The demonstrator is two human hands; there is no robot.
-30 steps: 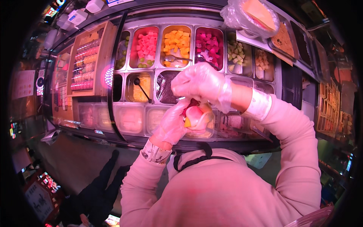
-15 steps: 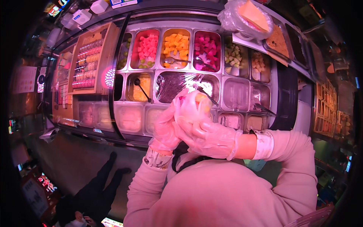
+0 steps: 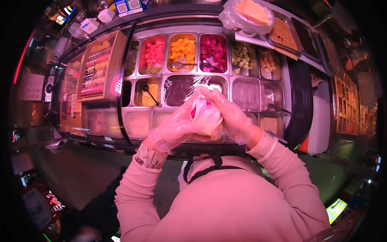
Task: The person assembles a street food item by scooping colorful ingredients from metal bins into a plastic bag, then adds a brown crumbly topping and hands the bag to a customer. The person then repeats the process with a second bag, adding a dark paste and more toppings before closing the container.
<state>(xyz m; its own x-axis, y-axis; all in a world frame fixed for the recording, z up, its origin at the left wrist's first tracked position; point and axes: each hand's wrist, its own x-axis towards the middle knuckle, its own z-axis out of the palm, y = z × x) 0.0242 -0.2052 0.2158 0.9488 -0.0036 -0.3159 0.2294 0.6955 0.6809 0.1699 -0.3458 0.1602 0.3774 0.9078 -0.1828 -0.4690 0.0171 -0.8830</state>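
My left hand [image 3: 175, 126] and my right hand [image 3: 234, 117], both in clear plastic gloves, cup a soft, pale folded wrap [image 3: 209, 120] from its two sides. Pieces of dark pink fruit show at its left side. The exact kind of wrap is hard to make out under the pink light. Both hands hover over the front middle of a counter of metal food pans. Behind the fingertips lies a wide pan [image 3: 177, 90] of dark filling, partly under cling film.
Pans of pink cubes [image 3: 154, 54], yellow cubes [image 3: 183, 49], magenta cubes [image 3: 212, 50] and pale green cubes [image 3: 242, 56] line the back. A black-handled spoon [image 3: 150, 94] rests in a yellow pan. At left stands a wooden case [image 3: 96, 68] of macarons; a plastic bag [image 3: 246, 20] sits back right.
My right hand has swung from in front of the wrap to its right side, fingers now pointing away from me. The wrap's yellow part no longer shows. The view has shifted slightly.
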